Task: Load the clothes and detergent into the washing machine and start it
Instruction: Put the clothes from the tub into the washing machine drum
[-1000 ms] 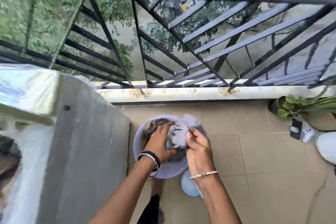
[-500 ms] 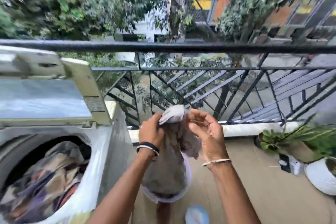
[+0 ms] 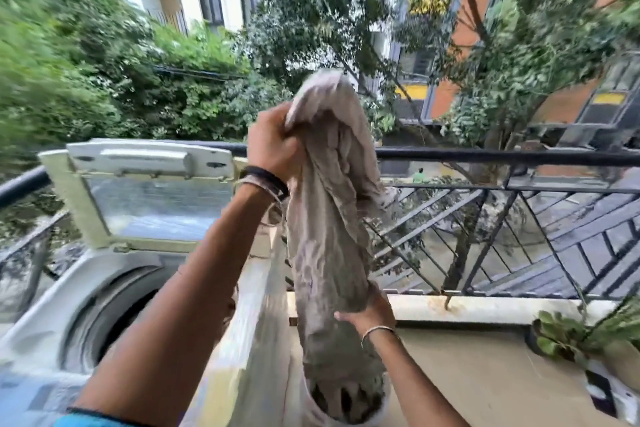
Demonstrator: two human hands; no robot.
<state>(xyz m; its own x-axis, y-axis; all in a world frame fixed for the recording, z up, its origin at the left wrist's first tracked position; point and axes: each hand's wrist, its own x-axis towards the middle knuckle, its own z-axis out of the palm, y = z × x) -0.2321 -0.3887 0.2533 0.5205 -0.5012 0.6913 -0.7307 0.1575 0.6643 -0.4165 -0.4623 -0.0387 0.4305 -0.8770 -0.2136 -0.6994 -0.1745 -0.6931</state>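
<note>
There's the left grip (image 3: 273, 146) clenched on the top of the grey cloth (image 3: 329, 236), right grip (image 3: 369, 314) clasping it lower, cloth dangling over the basket (image 3: 313, 409) just right of the open-lidded washer (image 3: 52, 315), railing (image 3: 485, 156) beyond, plant (image 3: 568, 333) far right.

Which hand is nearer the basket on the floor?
Right. The right hand grips the cloth low down, just above the basket. The left hand grips the cloth's top, far above the basket, at the height of the rail.
</note>
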